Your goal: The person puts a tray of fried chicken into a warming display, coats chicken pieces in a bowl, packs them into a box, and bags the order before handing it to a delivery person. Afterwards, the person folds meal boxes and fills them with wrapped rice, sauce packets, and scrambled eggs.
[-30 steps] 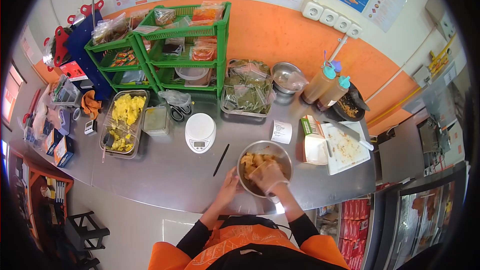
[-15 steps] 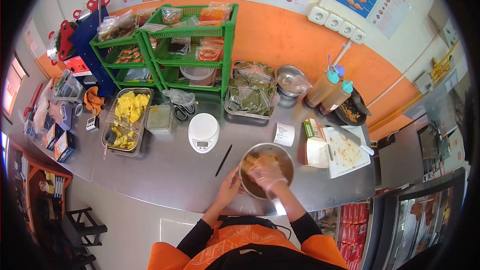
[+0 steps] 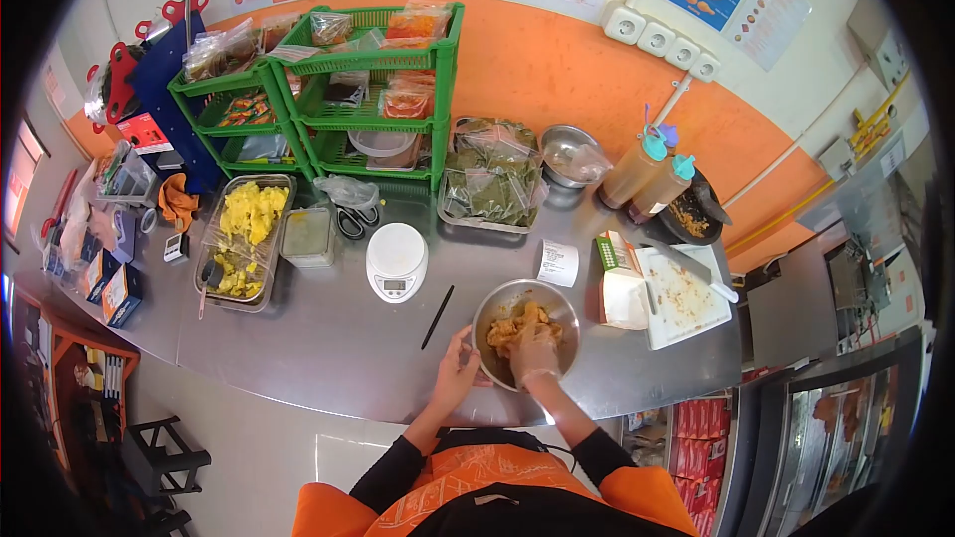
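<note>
A steel mixing bowl (image 3: 569, 323) stands near the table's front edge with orange-brown coated pieces, which look like chicken (image 3: 521, 323), inside. My right hand (image 3: 535, 353), in a clear plastic glove, reaches down into the bowl. Its fingers curl over the chicken, and their tips are hidden among the pieces. My bare left hand (image 3: 457, 370) grips the bowl's left side, fingers at the rim. A black pen (image 3: 438, 317) lies left of the bowl. Beyond it sits a white kitchen scale (image 3: 397, 257) with nothing on its plate.
Right of the bowl are an opened carton (image 3: 623, 293) and a white cutting board (image 3: 684, 313) with a knife (image 3: 686, 264). A receipt (image 3: 559, 264) lies behind. Farther back stand a tray of leaf-wrapped packs (image 3: 492, 179), sauce bottles (image 3: 637, 167) and green racks (image 3: 373, 124).
My right hand has shifted lower in the bowl, toward its near side, exposing more of the chicken. My left hand stays at the bowl's side. The whole view has shifted slightly.
</note>
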Demonstrator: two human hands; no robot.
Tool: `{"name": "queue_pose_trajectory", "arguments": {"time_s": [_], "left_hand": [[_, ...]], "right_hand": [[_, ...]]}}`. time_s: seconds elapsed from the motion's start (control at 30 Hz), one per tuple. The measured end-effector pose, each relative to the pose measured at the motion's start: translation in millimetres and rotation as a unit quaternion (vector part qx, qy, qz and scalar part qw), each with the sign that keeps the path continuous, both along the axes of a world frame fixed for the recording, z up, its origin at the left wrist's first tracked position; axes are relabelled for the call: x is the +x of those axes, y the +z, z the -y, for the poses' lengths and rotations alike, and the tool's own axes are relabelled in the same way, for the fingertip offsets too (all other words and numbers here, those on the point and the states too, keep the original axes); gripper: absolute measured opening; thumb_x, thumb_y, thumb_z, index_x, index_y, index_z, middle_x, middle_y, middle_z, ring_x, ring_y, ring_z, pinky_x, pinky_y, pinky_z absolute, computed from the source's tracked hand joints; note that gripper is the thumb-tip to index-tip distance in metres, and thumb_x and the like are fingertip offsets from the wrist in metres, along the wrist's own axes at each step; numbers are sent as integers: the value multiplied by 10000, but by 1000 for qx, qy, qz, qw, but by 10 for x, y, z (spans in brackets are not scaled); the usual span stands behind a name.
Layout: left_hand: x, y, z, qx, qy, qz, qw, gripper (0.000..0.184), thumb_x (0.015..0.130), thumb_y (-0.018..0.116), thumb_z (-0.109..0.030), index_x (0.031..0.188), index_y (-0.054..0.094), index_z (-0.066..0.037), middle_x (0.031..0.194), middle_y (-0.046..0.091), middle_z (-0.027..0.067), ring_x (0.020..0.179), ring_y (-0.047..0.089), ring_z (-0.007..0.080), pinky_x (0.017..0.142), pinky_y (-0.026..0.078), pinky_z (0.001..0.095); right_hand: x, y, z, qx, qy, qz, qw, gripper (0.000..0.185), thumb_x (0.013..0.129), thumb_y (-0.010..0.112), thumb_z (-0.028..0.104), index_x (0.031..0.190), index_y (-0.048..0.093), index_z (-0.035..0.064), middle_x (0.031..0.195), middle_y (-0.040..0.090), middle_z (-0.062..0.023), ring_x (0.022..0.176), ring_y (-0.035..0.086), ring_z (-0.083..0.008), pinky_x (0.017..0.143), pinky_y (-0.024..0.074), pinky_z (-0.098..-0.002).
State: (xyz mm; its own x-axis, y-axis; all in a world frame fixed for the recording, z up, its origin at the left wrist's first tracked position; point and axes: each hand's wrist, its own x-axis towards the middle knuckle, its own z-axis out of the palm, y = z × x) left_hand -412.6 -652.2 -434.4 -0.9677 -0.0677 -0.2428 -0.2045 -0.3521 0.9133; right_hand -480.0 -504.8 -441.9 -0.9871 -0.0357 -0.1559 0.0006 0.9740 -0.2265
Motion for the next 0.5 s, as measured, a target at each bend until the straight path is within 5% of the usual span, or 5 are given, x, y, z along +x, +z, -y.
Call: {"name": "queue_pose_trajectory", "arguments": {"time_s": [0.1,0.23,0.27,0.37,0.5], "left_hand": [[-13,-33,-24,14,-1,-3,1000,475,912,437,-42,1352,266,-100,961,414,56,683,652,207,560,582,300],[10,-37,0,-3,-9,10,1000,467,924,433,-60,1358,265,-109,959,442,66,686,655,223,575,585,309],[-1,-40,8,-1,-7,6,1000,471,926,433,-64,1361,259,-111,956,447,67,687,655,225,576,585,311],[27,-63,16,13,0,5,1000,480,930,433,-74,1370,244,-116,948,458,69,690,655,230,579,584,315],[76,-61,24,31,-6,3,999,485,932,423,-76,1378,238,-123,959,450,69,684,645,214,577,585,316]], "right_hand": [[-145,-218,-101,-114,83,-149,979,605,791,599,269,1305,389,29,1161,508,-233,1036,516,-358,876,428,-412],[-246,349,-73,-485,-47,130,864,436,783,566,68,1212,488,55,1018,580,-191,947,557,-346,853,444,-391],[-244,401,-80,-418,126,-6,899,356,752,584,35,1107,568,43,947,603,-164,915,572,-336,837,454,-388],[11,767,-28,-201,350,-67,912,293,713,607,39,1004,628,65,932,609,-142,907,574,-318,817,459,-387],[86,697,-51,-67,292,-44,953,228,718,612,124,937,675,122,950,637,-115,909,588,-297,820,461,-401]]}}
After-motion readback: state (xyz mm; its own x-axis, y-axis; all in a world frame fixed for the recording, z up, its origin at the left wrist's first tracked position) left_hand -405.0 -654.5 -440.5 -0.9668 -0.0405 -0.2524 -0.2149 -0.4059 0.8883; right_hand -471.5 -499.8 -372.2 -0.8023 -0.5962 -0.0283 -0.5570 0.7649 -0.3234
